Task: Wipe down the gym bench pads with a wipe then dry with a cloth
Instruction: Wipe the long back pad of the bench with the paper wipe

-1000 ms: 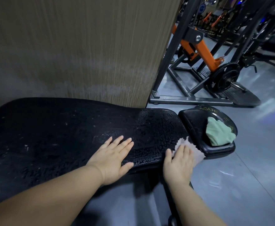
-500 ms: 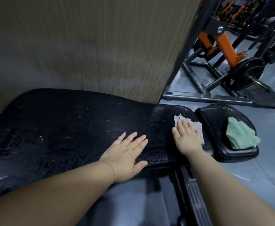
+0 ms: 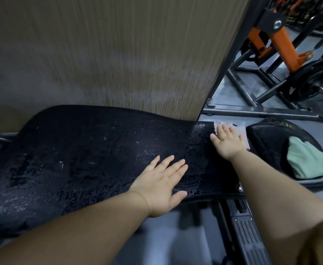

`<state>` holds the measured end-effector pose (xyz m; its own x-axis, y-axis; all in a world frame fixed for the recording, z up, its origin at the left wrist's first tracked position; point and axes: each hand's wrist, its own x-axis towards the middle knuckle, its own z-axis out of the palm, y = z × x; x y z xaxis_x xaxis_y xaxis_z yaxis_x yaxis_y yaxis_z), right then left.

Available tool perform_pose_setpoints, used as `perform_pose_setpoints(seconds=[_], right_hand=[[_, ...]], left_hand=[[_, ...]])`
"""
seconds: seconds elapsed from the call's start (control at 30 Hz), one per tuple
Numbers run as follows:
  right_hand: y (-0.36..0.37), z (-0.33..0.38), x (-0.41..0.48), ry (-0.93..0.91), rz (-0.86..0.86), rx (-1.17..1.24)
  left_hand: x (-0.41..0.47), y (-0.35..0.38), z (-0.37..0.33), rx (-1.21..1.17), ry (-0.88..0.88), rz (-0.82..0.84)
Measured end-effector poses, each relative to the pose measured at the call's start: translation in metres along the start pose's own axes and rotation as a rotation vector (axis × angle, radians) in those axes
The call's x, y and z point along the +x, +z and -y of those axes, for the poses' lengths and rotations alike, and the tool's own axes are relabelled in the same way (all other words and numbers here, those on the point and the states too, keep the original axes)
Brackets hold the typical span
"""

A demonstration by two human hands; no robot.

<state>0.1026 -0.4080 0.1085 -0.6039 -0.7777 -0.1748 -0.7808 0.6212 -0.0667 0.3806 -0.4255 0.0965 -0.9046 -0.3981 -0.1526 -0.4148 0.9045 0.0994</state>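
A long black bench pad [image 3: 84, 159] with a worn, wet-looking surface runs across the view. My right hand [image 3: 228, 145] presses a white wipe [image 3: 240, 131] flat on the pad's far right end, fingers straight. My left hand [image 3: 163, 185] rests flat on the pad's near edge, fingers spread. A smaller black seat pad [image 3: 267, 138] sits to the right, with a crumpled light green cloth [image 3: 308, 161] lying on it.
A wood-grain wall panel [image 3: 109, 54] stands right behind the bench. A black and orange weight machine [image 3: 283, 46] with a weight plate [image 3: 313, 81] stands at the back right on the grey floor. The bench frame rail [image 3: 246, 232] runs below the pads.
My right hand has slid the wipe from the pad's near edge across to its far edge. My left hand has stayed in place on the pad.
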Motion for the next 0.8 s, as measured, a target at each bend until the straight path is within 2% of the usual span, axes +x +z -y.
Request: perform_pose_setpoints(seconds=[0.3,0.47,0.63,0.8], right_hand=[[0.022,0.050,-0.128,-0.246,0.093,0.044],[0.036,0.073,-0.188,-0.423,0.141,0.085],[0.032,0.088,-0.174,-0.455,0.118,0.012],[0.018,0.100,-0.109,-0.364,0.117,0.012]], left_hand=[[-0.015,-0.007,-0.002,-0.081,-0.035,0.000],[-0.046,-0.006,0.023,-0.057,-0.039,0.024],[-0.059,-0.008,0.048,-0.006,-0.042,0.043],[-0.062,-0.005,0.048,-0.015,-0.064,-0.005]])
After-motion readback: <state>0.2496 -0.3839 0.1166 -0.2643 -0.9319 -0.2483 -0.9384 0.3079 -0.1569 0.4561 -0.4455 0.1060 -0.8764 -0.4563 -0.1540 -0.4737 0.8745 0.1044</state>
